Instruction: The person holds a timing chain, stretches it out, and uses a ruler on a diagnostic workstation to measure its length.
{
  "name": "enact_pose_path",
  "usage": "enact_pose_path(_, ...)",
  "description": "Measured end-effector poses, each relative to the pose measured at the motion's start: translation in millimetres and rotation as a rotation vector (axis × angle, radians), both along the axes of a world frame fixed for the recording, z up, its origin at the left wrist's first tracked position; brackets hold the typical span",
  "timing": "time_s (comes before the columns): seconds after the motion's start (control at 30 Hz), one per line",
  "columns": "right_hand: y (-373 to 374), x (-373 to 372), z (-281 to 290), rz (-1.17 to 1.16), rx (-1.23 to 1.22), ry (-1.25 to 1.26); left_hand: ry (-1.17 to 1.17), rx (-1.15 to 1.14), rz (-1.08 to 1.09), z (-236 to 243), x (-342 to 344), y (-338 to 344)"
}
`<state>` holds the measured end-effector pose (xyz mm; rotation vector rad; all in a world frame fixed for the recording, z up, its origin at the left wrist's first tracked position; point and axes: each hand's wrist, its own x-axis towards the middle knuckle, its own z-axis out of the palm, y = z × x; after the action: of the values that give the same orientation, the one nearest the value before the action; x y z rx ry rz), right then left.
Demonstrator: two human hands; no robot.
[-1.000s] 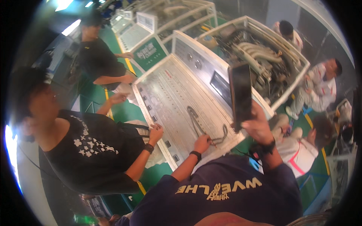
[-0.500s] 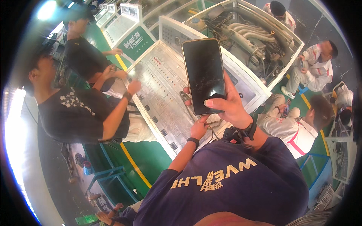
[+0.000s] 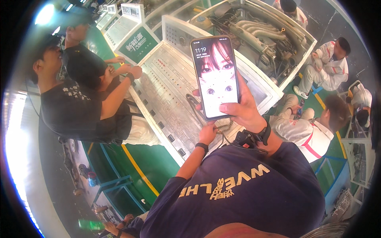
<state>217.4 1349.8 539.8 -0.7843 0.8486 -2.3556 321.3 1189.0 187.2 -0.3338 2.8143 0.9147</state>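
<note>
A smartphone (image 3: pixel 216 93) with its screen lit stands upright in my right hand (image 3: pixel 248 109). The right thumb lies on the lower part of the screen, and the fingers wrap round behind the phone. Just below the phone's bottom edge is my left hand (image 3: pixel 208 134), its fingers curled closed. The phone partly hides those fingertips, so what they hold cannot be made out. Close beside the left hand, a brown braided cord (image 3: pixel 226 126) runs over the white control panel (image 3: pixel 162 93).
An engine (image 3: pixel 262 35) sits in a white frame beyond the panel. Two people in black shirts, one nearer (image 3: pixel 75 107), stand at the panel's left. On the right several people in white uniforms sit, one close by (image 3: pixel 305 127). Blue metal frames (image 3: pixel 115 184) stand on the green floor.
The phone's screen has gone from dark to lit, showing a picture and a clock. My hands have barely moved. The hand of the person at the left has drawn back from the panel.
</note>
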Motion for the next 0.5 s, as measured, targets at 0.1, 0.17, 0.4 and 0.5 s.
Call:
enact_pose_path(0.1, 0, 0, 0, -0.005, -0.007, 0.009, 0.023, -0.003, -0.018, 3, 2, 0)
enact_pose_path(0.17, 0, 2, 0, -0.006, -0.011, 0.013, 0.090, 0.041, -0.019, 4, 3, 0)
enact_pose_path(0.4, 1, -3, -4, 0.129, -0.134, -0.080, 0.065, 0.009, -0.020, -1, 3, 0)
enact_pose_path(0.5, 7, -6, -13, 0.322, -0.276, -0.221, 0.086, -0.002, -0.015, -6, 5, 0)
